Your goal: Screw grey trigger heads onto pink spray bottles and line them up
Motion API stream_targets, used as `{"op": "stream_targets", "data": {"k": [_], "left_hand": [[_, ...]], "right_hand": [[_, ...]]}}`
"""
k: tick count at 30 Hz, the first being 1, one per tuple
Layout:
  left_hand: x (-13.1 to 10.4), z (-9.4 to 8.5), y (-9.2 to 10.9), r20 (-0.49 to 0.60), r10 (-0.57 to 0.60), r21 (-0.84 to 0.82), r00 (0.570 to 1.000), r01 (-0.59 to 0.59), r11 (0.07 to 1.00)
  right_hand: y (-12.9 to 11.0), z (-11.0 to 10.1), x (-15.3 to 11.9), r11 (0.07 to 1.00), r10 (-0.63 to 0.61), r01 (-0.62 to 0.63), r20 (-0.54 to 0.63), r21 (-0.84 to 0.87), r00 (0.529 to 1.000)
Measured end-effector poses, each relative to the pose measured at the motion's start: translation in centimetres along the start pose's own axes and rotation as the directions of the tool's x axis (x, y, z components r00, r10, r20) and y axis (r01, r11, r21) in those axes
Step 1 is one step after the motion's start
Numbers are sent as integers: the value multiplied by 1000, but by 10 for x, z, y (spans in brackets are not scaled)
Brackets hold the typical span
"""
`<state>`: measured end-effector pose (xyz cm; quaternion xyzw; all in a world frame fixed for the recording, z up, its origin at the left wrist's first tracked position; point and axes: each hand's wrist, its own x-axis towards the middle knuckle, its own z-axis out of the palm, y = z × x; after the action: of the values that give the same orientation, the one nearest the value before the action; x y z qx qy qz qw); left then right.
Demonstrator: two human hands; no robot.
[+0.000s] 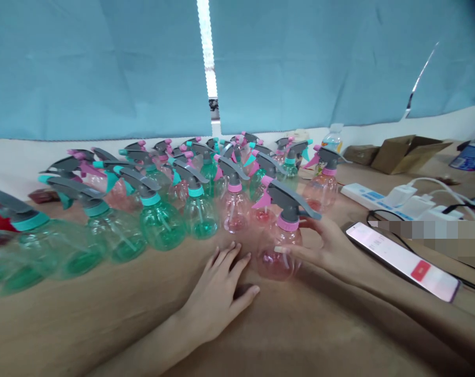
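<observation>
My right hand is wrapped round a pink spray bottle with a grey and pink trigger head, which stands upright on the table. Its thumb lies across the near side, while the other fingers are partly hidden behind the bottle. Just left of it, my left hand rests palm down on the table with fingers spread, holding nothing. Beyond the left fingertips stand another pink spray bottle and a green spray bottle. More green spray bottles curve away to the left, among them one with a turquoise collar.
Several more pink and green spray bottles crowd behind, up to a blue curtain. At right lie a lit phone, a white power strip with chargers and cables, and an open cardboard box. A clear bottle stands at the back.
</observation>
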<state>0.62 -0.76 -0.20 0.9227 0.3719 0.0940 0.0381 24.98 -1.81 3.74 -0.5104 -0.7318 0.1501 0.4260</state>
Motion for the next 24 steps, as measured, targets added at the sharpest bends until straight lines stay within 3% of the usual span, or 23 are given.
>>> {"op": "stream_targets", "data": {"k": [7,12,18,24], "left_hand": [[-1,-1,1,-22,4,2,1000,-4,1000],[0,-3,2,-7,2,3,1000,-2,1000],[6,1,8,-38,55,-14,998,-55,998],[25,4,22,-26,104,-58,994,-106,993]], "right_hand": [[-7,-1,-4,999,45,-45,14,-12,999],[1,-15,-13,990,112,-111,-2,-91,994],[27,-47,-17,972,160,-166,-50,-165,986],[64,-60,15,952,107,-128,-89,-278,990]]}}
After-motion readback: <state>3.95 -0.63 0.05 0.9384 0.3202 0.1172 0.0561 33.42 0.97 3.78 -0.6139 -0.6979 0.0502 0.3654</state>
